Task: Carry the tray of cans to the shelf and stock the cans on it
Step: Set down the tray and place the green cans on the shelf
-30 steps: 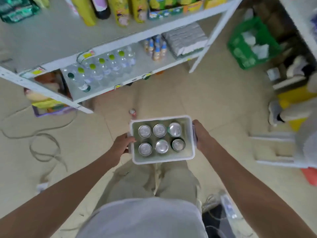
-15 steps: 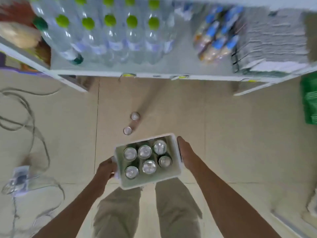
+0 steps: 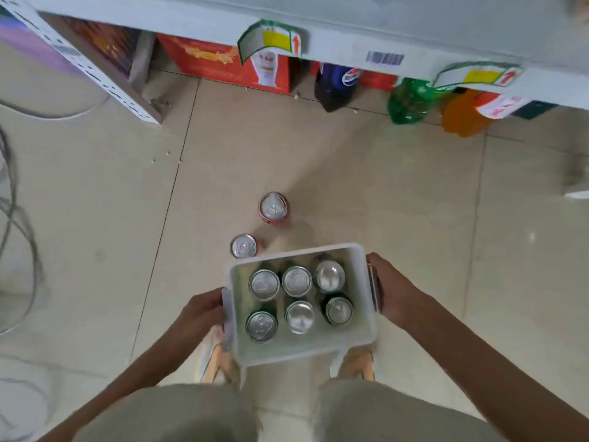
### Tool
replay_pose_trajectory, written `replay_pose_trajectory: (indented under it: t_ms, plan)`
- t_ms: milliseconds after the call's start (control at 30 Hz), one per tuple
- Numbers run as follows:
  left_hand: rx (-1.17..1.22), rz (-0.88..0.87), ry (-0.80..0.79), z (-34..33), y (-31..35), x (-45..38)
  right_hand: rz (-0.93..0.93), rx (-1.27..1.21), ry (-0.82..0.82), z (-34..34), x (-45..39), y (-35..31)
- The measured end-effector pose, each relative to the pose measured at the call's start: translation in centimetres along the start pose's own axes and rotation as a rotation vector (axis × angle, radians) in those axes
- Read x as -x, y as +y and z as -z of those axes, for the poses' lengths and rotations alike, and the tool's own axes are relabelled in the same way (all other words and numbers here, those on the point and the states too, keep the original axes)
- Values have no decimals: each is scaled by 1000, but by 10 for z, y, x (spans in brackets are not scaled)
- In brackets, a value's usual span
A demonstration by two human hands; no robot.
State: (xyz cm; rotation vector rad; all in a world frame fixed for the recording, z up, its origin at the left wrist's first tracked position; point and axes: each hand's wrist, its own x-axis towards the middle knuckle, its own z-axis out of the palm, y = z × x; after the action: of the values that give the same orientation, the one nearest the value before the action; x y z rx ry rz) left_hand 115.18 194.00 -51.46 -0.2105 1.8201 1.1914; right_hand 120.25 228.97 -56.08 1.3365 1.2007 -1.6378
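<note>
While both arms reach fwd, left hand [image 3: 200, 314] & right hand [image 3: 393, 290] clamp the tray [image 3: 366, 317] by its short ends — fingers wrapped under, six cans [image 3: 299, 316] between them.

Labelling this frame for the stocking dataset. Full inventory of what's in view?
tray: 1, white, held over the floor in front of the shelf
cans in tray: 6, silver tops, two rows of three
cans on floor: 2, upright, one clearly red-sided, just beyond the tray
shelf: 1, white, top of frame, with price tags on its edge
red carton: 1, under the shelf
large bottles: 3, dark, green, orange, under the shelf
cables: grey, on floor, left edge; count unclear
left hand: gripping the tray's left side
right hand: gripping the tray's right side
</note>
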Motion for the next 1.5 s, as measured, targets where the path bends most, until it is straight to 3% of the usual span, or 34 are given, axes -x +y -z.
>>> replay_pose_trajectory:
  t_ms: [233, 300, 367, 400, 467, 533, 633, 733, 933, 1033, 1133, 1200, 1367, 1500]
  plan:
    - [-127, -278, 200, -10, -39, -67, 189, 97, -56, 15, -68, -27]
    - [-255, -365, 274, -3, -39, -73, 248, 121, -2, 8, -60, -32]
    - [-646, -444, 420, 6, -31, -67, 382, 182, 175, 0, -45, -33]
    - [-834, -506, 537, 8, -24, -58, 523, 334, 354, -3, -37, -28]
    - [-948, -653, 685, -5, -4, -33, 956, 729, 762, -13, -17, -9]
    - [-1031, -728, 722, -31, 11, -29, 1167, 938, 824, -40, 1, 6]
    - [-1223, -573, 641, -65, 9, -57, 1113, 1260, 831, -71, -16, 25]
    - [-1273, -438, 618, -83, 3, -80, 988, 1376, 865, -80, -36, 27]
    - [-1093, -514, 649, -88, -11, -87, 833, 1478, 841, -85, -45, 32]
    - [-1039, -582, 610, -87, -18, -84, 856, 1510, 836, -81, -48, 28]
    - [-1115, -726, 543, -81, -26, -71, 889, 1469, 691, -77, -42, 34]
    - [-1156, -711, 489, -80, -28, -66, 867, 1408, 619, -74, -39, 39]
    - [-1145, -583, 475, -77, -27, -69, 780, 1445, 693, -81, -37, 35]
    - [-1136, -630, 438, -79, -31, -68, 830, 1414, 708, -82, -40, 36]
